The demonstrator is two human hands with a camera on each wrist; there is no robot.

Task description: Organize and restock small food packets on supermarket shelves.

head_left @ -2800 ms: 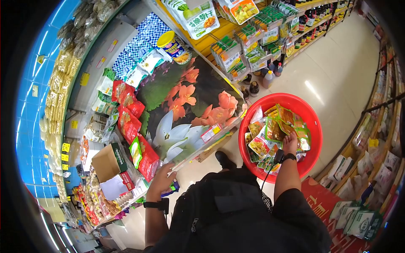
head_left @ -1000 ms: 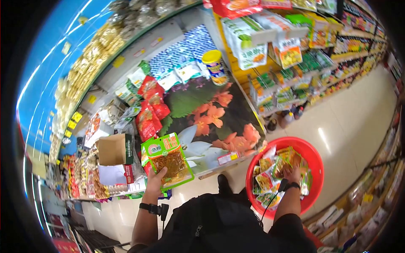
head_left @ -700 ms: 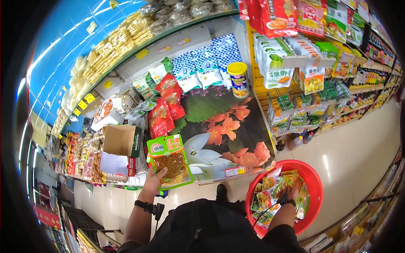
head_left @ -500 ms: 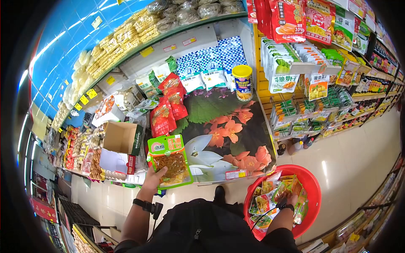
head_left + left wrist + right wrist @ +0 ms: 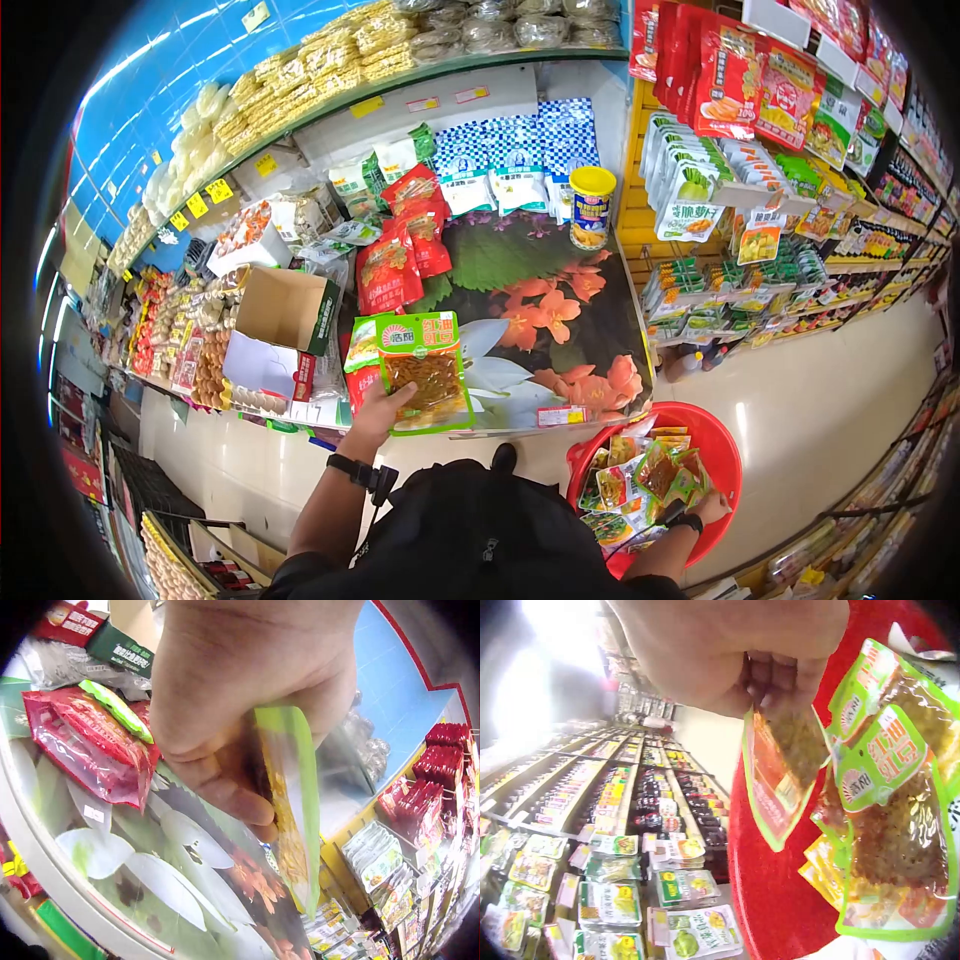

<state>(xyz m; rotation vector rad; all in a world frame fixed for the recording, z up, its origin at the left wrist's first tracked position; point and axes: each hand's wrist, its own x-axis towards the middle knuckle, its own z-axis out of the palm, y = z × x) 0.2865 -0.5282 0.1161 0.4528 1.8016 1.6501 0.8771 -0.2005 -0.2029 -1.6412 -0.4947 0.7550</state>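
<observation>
My left hand (image 5: pixel 378 410) pinches the lower left edge of a green-bordered food packet (image 5: pixel 430 375) above the front of the flower-printed display top (image 5: pixel 535 310). In the left wrist view that packet (image 5: pixel 292 817) appears edge-on, with the fingers of my left hand (image 5: pixel 240 712) curled round it. My right hand (image 5: pixel 712 507) is at the right side of the red basket (image 5: pixel 725 450). Seen from the right wrist, my right hand (image 5: pixel 757 660) grips a green-edged packet (image 5: pixel 776 780) by its top. Similar packets (image 5: pixel 896 840) lie beside it in the basket.
Red packets (image 5: pixel 390 270), an open cardboard box (image 5: pixel 285 310) and a yellow-lidded can (image 5: pixel 592 208) stand on the display top. Hanging packets (image 5: pixel 690 190) line the rack at right. A price tag (image 5: pixel 562 416) marks the front edge; a shoe (image 5: pixel 505 458) is below.
The head view has swung, shifting the shelves within it. My left hand still holds its packet, now a little further right. My right hand has moved from the basket's middle to its right side.
</observation>
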